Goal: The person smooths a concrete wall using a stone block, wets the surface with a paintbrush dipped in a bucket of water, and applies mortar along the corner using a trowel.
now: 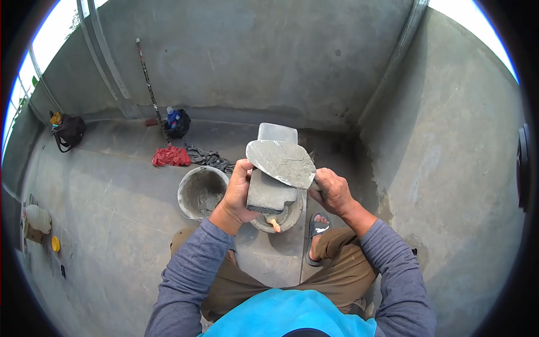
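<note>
Clasped around the left edge of a grey, roughly rectangular block with a chipped lower edge (270, 192), the left hand (233, 197) supports it at the centre of the frame, fingers curled near its upper corner and thumb near its lower one. Closed as well, the right hand (335, 192) grips the mostly hidden handle of a broad, mortar-coated metal trowel (283, 162), just right of centre. Both forearms, in blue-grey sleeves, rise from the lower corners and angle inward, elbows bent, so the hands face each other across the block. The trowel's rounded blade slants over the block's upper part; whether they touch is unclear. Beyond the blade shows a pale grey rectangular piece (278, 133). Below the block sits a round grey bucket (296, 219) with an orange-yellow handle (273, 223) in it; left of centre stands a white-rimmed round bucket (181, 196).
</note>
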Available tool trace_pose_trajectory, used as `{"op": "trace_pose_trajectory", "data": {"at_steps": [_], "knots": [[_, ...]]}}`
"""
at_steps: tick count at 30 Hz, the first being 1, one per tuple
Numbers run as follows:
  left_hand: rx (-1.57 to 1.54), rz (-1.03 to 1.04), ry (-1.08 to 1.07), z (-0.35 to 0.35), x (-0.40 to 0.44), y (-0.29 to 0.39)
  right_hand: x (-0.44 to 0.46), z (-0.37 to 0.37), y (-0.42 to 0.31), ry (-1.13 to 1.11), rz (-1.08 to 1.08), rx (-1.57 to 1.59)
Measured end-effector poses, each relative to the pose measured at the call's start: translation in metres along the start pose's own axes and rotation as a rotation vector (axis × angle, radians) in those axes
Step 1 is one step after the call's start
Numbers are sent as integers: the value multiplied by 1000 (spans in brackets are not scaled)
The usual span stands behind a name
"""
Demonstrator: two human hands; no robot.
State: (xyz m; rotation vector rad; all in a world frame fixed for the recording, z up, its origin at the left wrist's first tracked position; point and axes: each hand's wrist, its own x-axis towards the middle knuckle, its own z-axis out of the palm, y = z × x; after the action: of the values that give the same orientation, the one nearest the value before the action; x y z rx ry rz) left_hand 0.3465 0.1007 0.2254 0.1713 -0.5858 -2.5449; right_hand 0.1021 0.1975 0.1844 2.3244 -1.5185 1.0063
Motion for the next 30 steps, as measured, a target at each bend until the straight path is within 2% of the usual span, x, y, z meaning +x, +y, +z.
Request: {"op": "trace_pose_trajectory", "data": {"at_steps": [4,6,8,10,12,14,15,16,20,22,23,25,26,28,30], "knots": [[5,15,110,-6,-23,13,6,14,-1,-8,-80,54],[-19,37,69,-16,-32,18,7,21,1,-24,-93,16],[-28,90,152,-15,-43,24,9,26,5,-42,-87,23],[-214,155,-74,-19,-55,39,10,28,9,-33,-74,23],[-108,236,1,-25,-68,53,7,30,10,-32,-58,35],[45,322,30,-29,-79,64,4,32,7,-62,184,254],[93,340,113,-30,-83,65,7,38,7,59,120,338],[77,345,124,-34,-85,64,10,38,3,39,121,344],[222,180,179,-68,-89,57,34,14,-38,-350,636,1161],[223,53,224,-76,-86,49,42,12,-42,-606,706,1365],[212,44,227,-77,-84,43,46,14,-47,-609,721,1364],[222,-13,317,-74,-78,33,52,19,-52,-815,663,1499],[217,-17,320,-70,-78,32,50,21,-50,-817,670,1501],[220,-5,302,-59,-79,33,49,26,-44,-977,664,1397],[173,13,249,-55,-81,38,54,21,-42,-965,647,1352]]}}
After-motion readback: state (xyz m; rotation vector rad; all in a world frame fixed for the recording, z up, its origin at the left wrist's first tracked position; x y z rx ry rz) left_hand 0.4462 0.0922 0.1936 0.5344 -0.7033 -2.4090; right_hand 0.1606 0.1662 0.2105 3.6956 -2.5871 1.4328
